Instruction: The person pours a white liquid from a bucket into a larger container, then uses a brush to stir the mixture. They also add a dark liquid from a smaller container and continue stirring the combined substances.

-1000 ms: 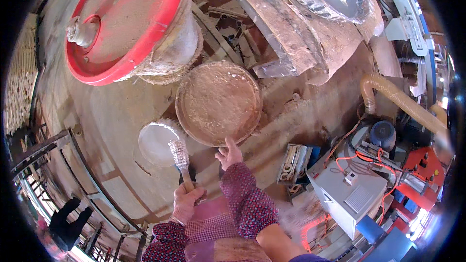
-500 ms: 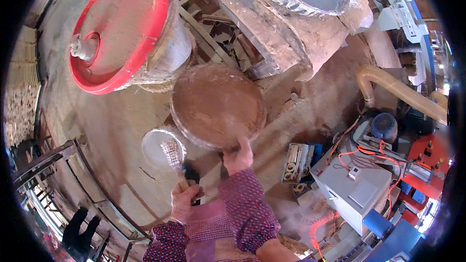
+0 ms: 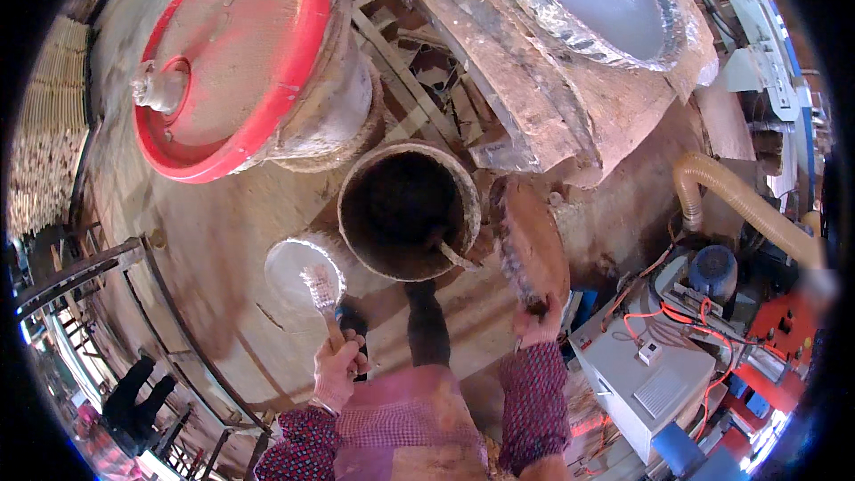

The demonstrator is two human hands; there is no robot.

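A: How do the 2 hands sit?
B: The left hand (image 3: 337, 369) wraps its fingers round the brush (image 3: 322, 294), bristles beyond them. The right hand (image 3: 540, 322) clasps the near rim of the lid (image 3: 536, 245), tilted ahead of its fingers; the bucket (image 3: 354, 205) opens to their left.
A: Handling?
B: Lid probably stiff, gritty: rim hold. Brush seemingly light: handle.

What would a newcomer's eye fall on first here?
Probably the big red-rimmed drum at upper left, then the dark mouth of the open bucket near the centre. Just right of that bucket, the right hand holds a round brown lid, steeply tilted. Lower down, left of centre, the left hand grips a pale-bristled brush.
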